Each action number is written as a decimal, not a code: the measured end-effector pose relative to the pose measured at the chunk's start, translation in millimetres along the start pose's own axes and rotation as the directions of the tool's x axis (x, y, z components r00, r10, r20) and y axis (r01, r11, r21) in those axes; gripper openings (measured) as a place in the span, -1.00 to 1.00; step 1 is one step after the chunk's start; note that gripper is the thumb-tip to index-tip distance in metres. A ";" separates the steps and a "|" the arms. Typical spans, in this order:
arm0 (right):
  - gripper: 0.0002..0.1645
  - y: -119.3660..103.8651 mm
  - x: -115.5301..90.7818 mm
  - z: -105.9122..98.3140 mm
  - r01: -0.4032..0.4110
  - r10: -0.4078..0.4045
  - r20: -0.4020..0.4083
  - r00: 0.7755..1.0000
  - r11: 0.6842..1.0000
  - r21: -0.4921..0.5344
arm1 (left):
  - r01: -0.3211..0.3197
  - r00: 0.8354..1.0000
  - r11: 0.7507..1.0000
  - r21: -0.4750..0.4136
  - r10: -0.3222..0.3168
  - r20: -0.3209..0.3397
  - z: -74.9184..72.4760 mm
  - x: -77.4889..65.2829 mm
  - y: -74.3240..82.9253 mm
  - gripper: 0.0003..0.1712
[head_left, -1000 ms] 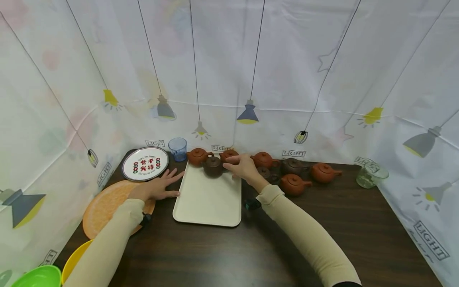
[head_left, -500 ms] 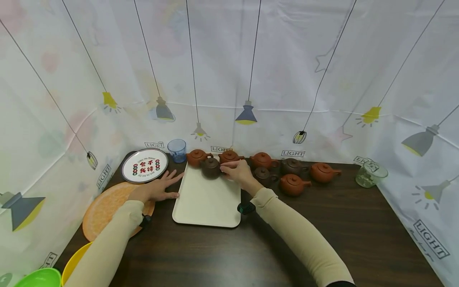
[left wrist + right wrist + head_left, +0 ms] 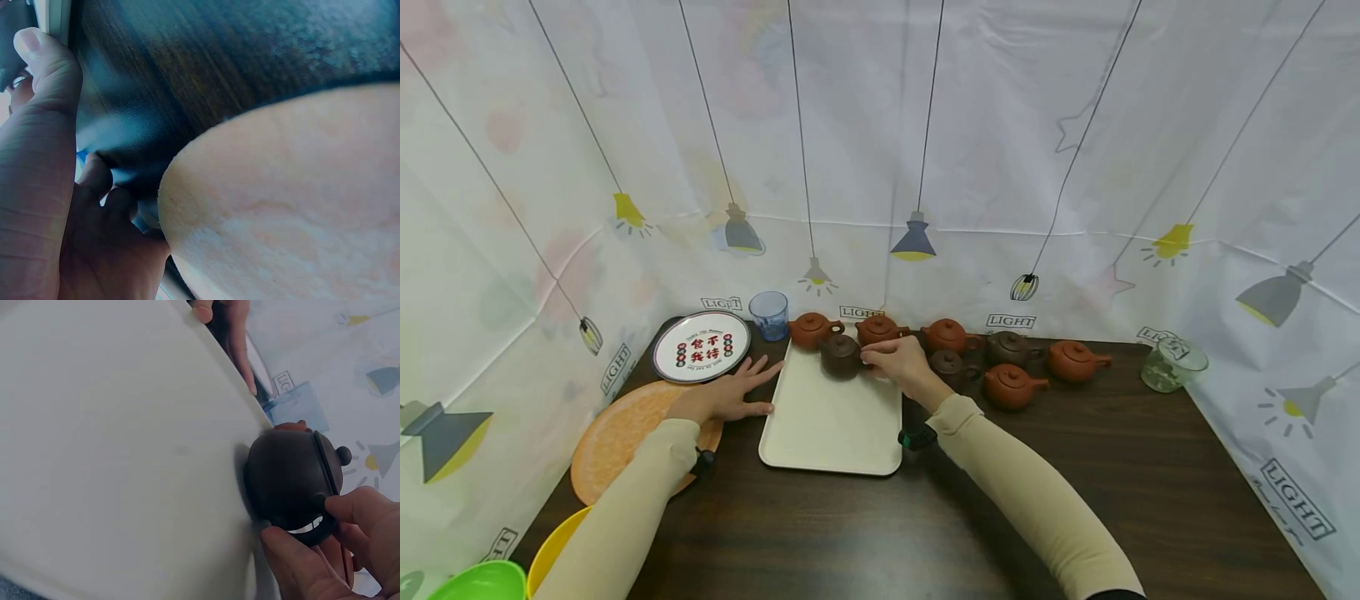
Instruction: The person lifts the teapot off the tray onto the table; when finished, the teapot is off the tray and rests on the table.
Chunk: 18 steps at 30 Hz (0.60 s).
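Note:
On the cream tray (image 3: 831,425) sits a dark brown teapot (image 3: 841,357), near the far end. My right hand (image 3: 904,367) pinches its loop handle between thumb and fingers, as the right wrist view shows with the teapot (image 3: 287,475) upright. Two reddish-brown teapots, one on the left (image 3: 810,331) and one on the right (image 3: 878,329), stand behind it at the tray's far edge. Fingers spread, my left hand (image 3: 726,396) touches the tray's left edge. The left wrist view has its thumb (image 3: 53,69) against the tray rim.
Right of the tray stand several teapots, among them a reddish one (image 3: 1011,386) and a dark one (image 3: 951,367). A glass jar (image 3: 1172,367) is farther right. To the left are a blue cup (image 3: 769,317), a white plate (image 3: 700,346), an orange round board (image 3: 617,433) and a green bowl (image 3: 482,582).
My right hand has moved left and closed on the dark teapot's handle. The teapot has shifted slightly toward me. My left hand has stayed in place.

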State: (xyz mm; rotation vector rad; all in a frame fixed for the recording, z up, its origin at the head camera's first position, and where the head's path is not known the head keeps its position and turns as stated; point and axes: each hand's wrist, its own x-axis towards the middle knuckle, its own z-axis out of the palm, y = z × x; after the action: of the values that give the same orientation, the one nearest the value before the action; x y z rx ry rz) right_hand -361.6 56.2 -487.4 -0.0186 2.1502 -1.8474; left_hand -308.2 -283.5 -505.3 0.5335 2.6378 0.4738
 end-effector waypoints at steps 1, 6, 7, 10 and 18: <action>-0.73 0.3 -0.4 -0.2 -0.003 0.003 0.005 1.000 1.000 0.008 | 0.001 1.000 1.000 0.001 -0.001 0.000 0.0 0.0 -0.4 0.04; -0.73 -1.7 -5.0 -2.3 -0.020 0.018 0.038 0.999 0.999 0.045 | 0.011 1.000 1.000 0.005 -0.011 0.003 0.7 -0.8 -0.4 0.04; -0.73 -3.0 -6.3 -3.5 -0.020 0.018 0.043 0.999 0.999 0.042 | 0.012 1.000 1.000 0.005 -0.012 0.004 0.8 -0.9 -0.3 0.04; -0.71 -8.9 -11.3 -10.2 0.001 -0.004 0.063 0.998 0.999 0.036 | 0.014 1.000 1.000 0.002 -0.014 0.007 1.0 -0.7 0.1 0.04; -0.59 -31.5 -35.0 -64.5 0.119 -0.130 0.135 0.982 0.989 0.087 | 0.014 1.000 1.000 0.007 -0.014 0.002 1.2 0.4 -1.3 0.04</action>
State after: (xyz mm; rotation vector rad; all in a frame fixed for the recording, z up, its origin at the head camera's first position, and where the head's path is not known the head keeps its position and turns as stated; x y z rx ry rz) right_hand -349.5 120.3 -441.3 -0.2640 2.0208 -1.9354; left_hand -308.4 -284.2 -506.9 0.5172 2.6406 0.4595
